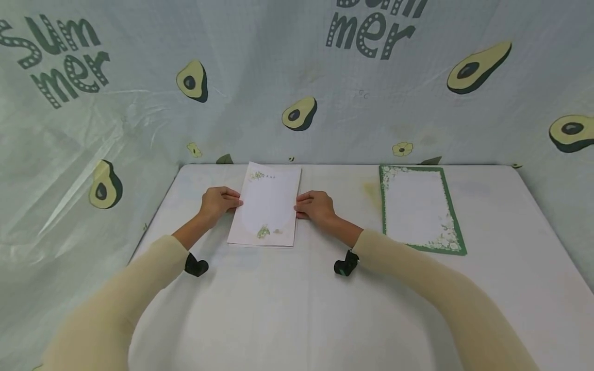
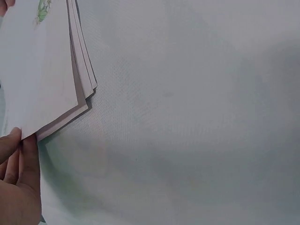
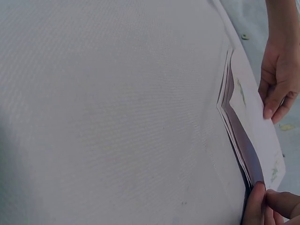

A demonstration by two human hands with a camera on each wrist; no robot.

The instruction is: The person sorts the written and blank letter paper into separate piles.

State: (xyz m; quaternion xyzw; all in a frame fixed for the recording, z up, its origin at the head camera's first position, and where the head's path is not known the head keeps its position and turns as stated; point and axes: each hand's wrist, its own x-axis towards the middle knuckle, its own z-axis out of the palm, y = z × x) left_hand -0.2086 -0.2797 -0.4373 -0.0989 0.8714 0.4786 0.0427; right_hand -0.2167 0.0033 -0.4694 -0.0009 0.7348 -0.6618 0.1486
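Observation:
A small stack of white paper sheets [image 1: 269,206] with green leaf prints lies toward the back of the table, left of centre. My left hand [image 1: 220,205] pinches its left edge, thumb on top and fingers beneath, as the left wrist view shows. On the opposite edge my right hand [image 1: 316,207] pinches the sheets [image 3: 255,122] between thumb and fingers. Several layers fan slightly apart at the near corner of the stack [image 2: 47,79]. The top sheet stands a little away from those below it.
To the right on the white table [image 1: 297,309] lies a sheet with a green floral border [image 1: 419,208]. Behind the table hangs a pale cloth [image 1: 250,118] printed with avocados and lettering. A black wrist camera [image 1: 197,265] sits under the left forearm, another [image 1: 346,264] under the right.

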